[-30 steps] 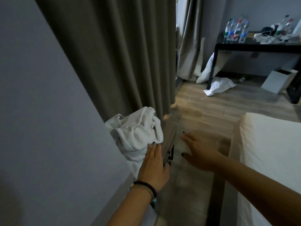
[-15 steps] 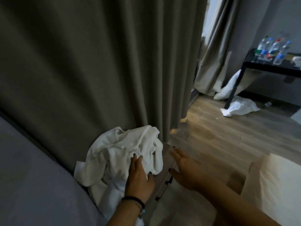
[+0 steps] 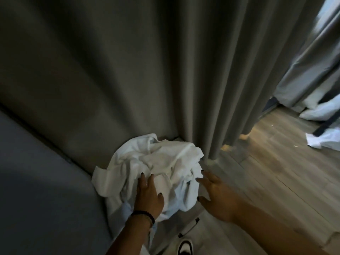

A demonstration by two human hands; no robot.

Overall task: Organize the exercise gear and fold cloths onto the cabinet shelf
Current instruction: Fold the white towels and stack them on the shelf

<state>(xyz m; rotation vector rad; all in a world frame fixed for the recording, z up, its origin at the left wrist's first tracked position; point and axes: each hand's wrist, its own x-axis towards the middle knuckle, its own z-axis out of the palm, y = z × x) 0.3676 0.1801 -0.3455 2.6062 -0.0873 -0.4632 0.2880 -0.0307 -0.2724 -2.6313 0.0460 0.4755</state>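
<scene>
Both hands (image 3: 150, 196) closer on white cloth (image 3: 161, 162) (crumpled), curtain (image 3: 128, 70) behind, shoe (image 3: 185, 247) below

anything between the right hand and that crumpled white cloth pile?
Nothing visible. The right hand reaches with spread fingers beside the crumpled white cloth pile, only open air between. The left hand already rests flat on it.

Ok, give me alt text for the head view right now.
A left hand rests flat on a crumpled white cloth heaped at the foot of a grey curtain, while the open right hand reaches toward the cloth's right edge. More white cloth lies on the wood floor.
</scene>
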